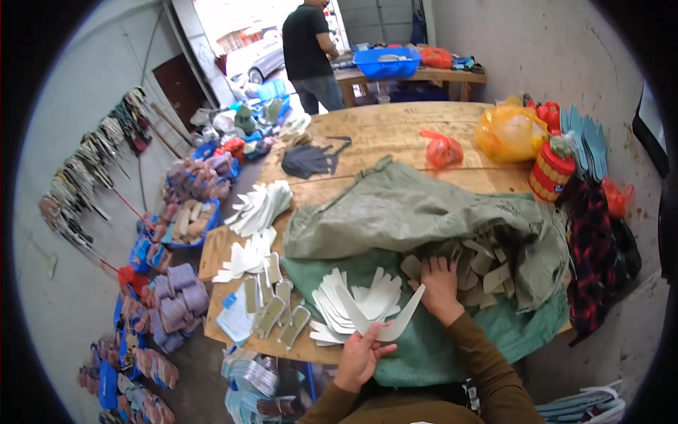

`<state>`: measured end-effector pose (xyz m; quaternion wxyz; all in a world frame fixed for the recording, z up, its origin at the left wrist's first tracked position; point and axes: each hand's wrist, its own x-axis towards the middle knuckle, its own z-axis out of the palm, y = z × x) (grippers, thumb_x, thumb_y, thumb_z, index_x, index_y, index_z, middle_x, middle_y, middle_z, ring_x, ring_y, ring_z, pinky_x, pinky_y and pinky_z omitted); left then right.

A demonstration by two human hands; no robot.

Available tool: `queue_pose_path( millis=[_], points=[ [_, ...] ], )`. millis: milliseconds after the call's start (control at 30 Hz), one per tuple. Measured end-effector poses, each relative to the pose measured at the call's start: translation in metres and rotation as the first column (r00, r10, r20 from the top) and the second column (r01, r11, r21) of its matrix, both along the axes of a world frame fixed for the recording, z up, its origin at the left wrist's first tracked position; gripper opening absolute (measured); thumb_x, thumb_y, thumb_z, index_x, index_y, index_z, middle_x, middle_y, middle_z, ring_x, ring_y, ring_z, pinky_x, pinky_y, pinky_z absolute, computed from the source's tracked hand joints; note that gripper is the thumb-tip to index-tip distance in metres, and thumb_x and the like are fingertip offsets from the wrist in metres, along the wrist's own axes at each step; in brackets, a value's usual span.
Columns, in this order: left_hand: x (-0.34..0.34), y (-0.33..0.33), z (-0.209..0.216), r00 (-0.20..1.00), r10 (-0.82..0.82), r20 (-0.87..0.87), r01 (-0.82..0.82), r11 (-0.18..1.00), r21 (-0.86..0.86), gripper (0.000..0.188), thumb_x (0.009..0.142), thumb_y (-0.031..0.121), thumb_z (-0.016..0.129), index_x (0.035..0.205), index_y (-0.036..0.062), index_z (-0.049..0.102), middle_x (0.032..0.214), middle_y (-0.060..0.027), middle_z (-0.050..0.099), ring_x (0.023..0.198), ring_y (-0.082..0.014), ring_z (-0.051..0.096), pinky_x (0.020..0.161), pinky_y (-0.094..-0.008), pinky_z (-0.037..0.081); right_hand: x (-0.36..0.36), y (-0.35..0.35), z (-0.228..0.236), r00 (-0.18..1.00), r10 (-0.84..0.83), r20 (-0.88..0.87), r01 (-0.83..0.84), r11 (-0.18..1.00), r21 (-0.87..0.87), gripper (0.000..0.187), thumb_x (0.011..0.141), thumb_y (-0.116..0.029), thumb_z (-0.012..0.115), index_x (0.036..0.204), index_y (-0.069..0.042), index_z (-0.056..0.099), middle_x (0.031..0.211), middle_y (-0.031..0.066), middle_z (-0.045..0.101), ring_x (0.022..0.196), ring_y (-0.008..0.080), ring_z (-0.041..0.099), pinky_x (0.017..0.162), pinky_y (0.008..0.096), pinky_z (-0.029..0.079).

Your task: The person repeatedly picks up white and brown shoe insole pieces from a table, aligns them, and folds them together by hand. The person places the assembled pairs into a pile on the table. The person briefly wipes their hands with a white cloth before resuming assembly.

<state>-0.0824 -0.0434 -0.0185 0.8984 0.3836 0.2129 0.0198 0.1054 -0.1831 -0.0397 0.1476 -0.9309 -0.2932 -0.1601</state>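
Note:
My left hand (362,359) grips a thin white V-shaped piece (408,322) at its bend, fingers and thumb pressed on it. Just behind it lies a fanned stack of similar white pieces (328,302). My right hand (441,288) rests palm down at the mouth of a grey-green woven sack (424,205), its fingers stretched over small pieces there. A rounded taupe piece (410,266) lies against its left side; whether the fingers touch it I cannot tell. Loose taupe pieces (484,267) spill from the sack beside this hand.
White pieces (261,208) and metal-edged templates (293,325) lie left on the wooden table (395,120). A dark glove (311,160), orange bag (443,151), yellow bag (510,131) and red tin (551,172) sit farther back. Bundled goods (180,297) crowd the left floor. A person (308,53) stands beyond.

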Motion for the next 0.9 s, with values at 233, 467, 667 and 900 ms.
queue_pose_path(
  millis=[233,467,667,900],
  points=[
    [-0.01,0.008,-0.016,0.998,0.003,0.069,0.005,0.992,-0.126,0.031,0.102,0.021,0.051,0.124,-0.0002,0.052,0.125,-0.0095,0.058,0.104,-0.0205,0.064,0.098,-0.0374,0.053,0.007,-0.004,-0.018,0.999,-0.003,0.05,0.0,0.999,0.049,0.04,0.07,-0.034,0.076,0.092,-0.002,0.068,0.104,0.0134,0.057,0.105,0.0314,0.05,0.103,0.0539,0.033],
    [-0.007,0.006,-0.009,0.996,0.02,0.087,-0.004,0.984,-0.176,0.032,0.102,0.02,0.05,0.124,-0.0028,0.051,0.125,-0.0125,0.056,0.107,-0.0222,0.063,0.1,-0.0362,0.053,0.001,-0.013,-0.009,0.994,0.03,0.103,-0.062,0.945,0.322,0.048,0.069,-0.03,0.078,0.103,-0.002,0.06,0.101,0.0158,0.059,0.101,0.0338,0.053,0.103,0.052,0.034],
    [0.004,0.014,0.0,0.99,0.056,0.13,-0.033,0.985,-0.172,0.029,0.103,0.017,0.049,0.124,-0.0023,0.051,0.122,-0.0099,0.058,0.106,-0.0214,0.063,0.099,-0.0363,0.053,-0.008,-0.016,-0.003,0.995,-0.001,0.104,-0.048,0.882,0.468,0.05,0.073,-0.028,0.078,0.109,0.0,0.056,0.095,0.0177,0.063,0.092,0.0355,0.059,0.103,0.0524,0.035],
    [-0.001,0.01,-0.011,0.994,0.045,0.095,-0.027,0.982,-0.189,0.03,0.103,0.018,0.049,0.124,-0.0019,0.051,0.122,-0.0095,0.058,0.105,-0.0205,0.063,0.099,-0.0356,0.053,-0.034,-0.036,0.007,0.998,0.03,-0.047,0.004,0.805,0.594,0.054,0.075,-0.022,0.077,0.117,0.001,0.052,0.103,0.0197,0.063,0.097,0.0343,0.061,0.103,0.0498,0.037]
  ],
)
